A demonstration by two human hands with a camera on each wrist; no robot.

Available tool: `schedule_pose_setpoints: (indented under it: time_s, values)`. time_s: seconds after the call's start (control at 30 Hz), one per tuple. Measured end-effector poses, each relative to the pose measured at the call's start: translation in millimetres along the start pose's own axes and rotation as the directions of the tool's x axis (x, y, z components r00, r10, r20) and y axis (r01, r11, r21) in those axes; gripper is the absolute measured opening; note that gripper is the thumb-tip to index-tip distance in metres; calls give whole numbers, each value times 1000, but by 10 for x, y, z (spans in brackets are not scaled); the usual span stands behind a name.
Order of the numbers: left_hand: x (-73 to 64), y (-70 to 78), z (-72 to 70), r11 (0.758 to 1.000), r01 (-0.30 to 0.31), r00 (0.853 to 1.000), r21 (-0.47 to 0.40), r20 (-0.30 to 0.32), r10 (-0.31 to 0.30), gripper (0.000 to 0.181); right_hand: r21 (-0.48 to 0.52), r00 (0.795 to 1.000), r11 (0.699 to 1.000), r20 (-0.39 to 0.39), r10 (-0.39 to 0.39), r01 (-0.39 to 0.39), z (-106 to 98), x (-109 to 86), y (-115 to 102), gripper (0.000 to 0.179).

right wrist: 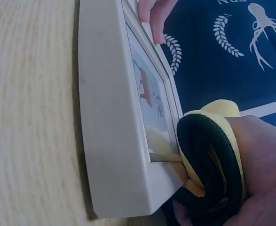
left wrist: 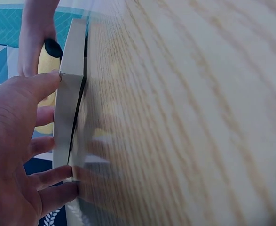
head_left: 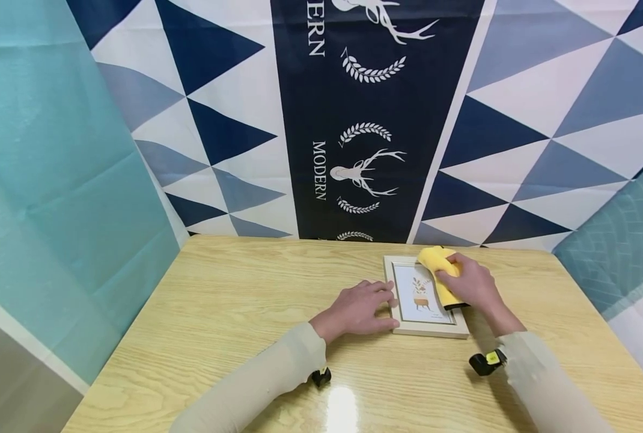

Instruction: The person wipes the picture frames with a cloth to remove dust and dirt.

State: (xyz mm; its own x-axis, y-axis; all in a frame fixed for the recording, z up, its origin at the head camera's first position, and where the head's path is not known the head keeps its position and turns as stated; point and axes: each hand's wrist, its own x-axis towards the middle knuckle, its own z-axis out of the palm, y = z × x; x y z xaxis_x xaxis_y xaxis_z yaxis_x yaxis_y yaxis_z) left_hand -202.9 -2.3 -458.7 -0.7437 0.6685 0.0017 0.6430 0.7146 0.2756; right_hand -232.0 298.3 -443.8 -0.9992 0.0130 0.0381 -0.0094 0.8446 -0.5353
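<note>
A picture frame [head_left: 432,329] with a pale border lies flat on the wooden table, a plant-in-a-pot print [head_left: 422,294] behind its pane. Along its left border my left hand [head_left: 366,308] rests with spread fingers; the thumb touches near the lower left corner. In the left wrist view, the fingertips [left wrist: 60,175] meet the frame's side. My right hand [head_left: 472,282] grips a folded yellow cloth [head_left: 439,264] with dark edging and holds it over the frame's right part. The right wrist view shows the bunched cloth [right wrist: 210,155] against the frame's inner corner.
The light wooden table [head_left: 219,300] extends on both sides of the frame. Behind it hangs a patterned cloth backdrop [head_left: 365,150] with triangles and deer heads, and a teal panel [head_left: 73,180] stands at left. A small black wrist camera [head_left: 486,362] sits below the right wrist.
</note>
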Motion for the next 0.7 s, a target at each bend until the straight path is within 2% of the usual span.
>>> schedule_pose_setpoints:
  time_s: [0.3, 0.53, 0.7]
  values:
    - [2, 10, 8, 1000, 8, 1000, 8, -6, -8, 44, 25, 1000, 1000, -22, 17, -17, -23, -18, 23, 60]
    - [-1, 9, 30, 1000, 5, 1000, 10, -8, -4, 45, 21, 998, 999, -49, 39, -38, -154, -24, 69, 62]
    - [-11, 17, 15, 1000, 9, 1000, 12, -6, -9, 44, 33, 996, 999, -89, 13, -10, -253, 14, 48, 63]
